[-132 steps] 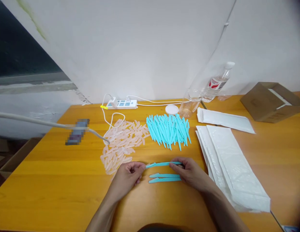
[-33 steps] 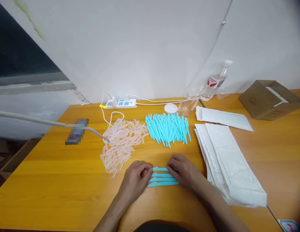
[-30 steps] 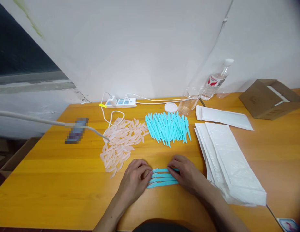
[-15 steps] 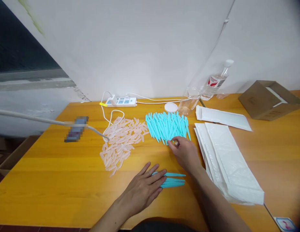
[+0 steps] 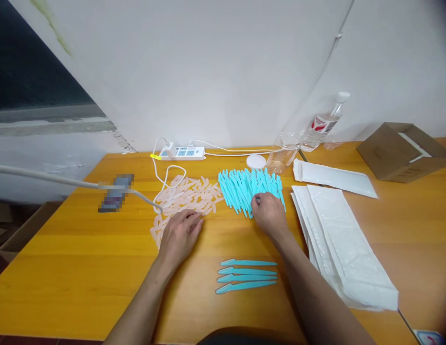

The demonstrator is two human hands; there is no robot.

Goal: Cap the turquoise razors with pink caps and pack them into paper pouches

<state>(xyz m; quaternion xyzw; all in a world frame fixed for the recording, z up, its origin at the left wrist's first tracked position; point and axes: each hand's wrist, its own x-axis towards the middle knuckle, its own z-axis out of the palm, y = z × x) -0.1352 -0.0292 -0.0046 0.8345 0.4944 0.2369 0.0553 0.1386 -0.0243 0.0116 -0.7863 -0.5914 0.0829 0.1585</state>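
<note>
Grips hidden, left hand (image 5: 180, 235) curled over pink pieces (image 5: 187, 195), right hand (image 5: 270, 214) over blue sticks (image 5: 240, 190) toward table's far edge (image 5: 133, 162)

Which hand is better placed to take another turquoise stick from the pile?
Probably the right hand: it is at the near edge of the turquoise stick pile, while the left hand is farther left, at the pale pink plastic pieces.

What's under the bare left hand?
Pale pink, slim plastic pieces show beyond and beside the left hand, on the yellow-brown wooden table. Whatever lies directly beneath it is covered; can't tell if it holds a piece.
</note>
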